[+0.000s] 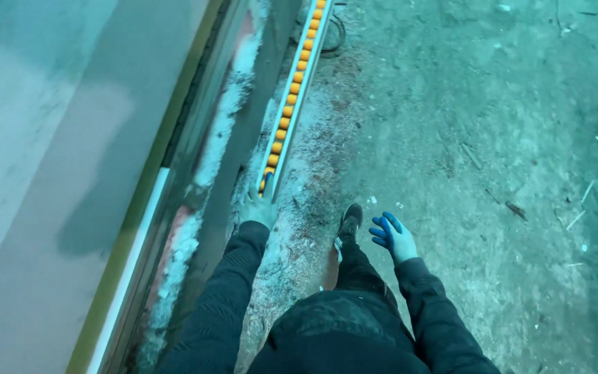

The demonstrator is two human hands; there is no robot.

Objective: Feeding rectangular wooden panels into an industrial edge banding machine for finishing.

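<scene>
Grey sheet panel [43,159] lies flat just left of the roller rail [292,90], whose orange wheels suit sliding boards. Right of the rail spreads dusty concrete floor [479,138] littered with splinters. Left hand [260,206] grips the rail's near end; right hand [392,235] hangs empty, fingers loosely curled.

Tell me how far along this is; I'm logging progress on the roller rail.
Done: nothing clearly finished. In hand: the left hand grips the near end of the roller rail, which lies on the dusty floor. The right hand hangs free. Left: whatever comes after this grasp.
</scene>
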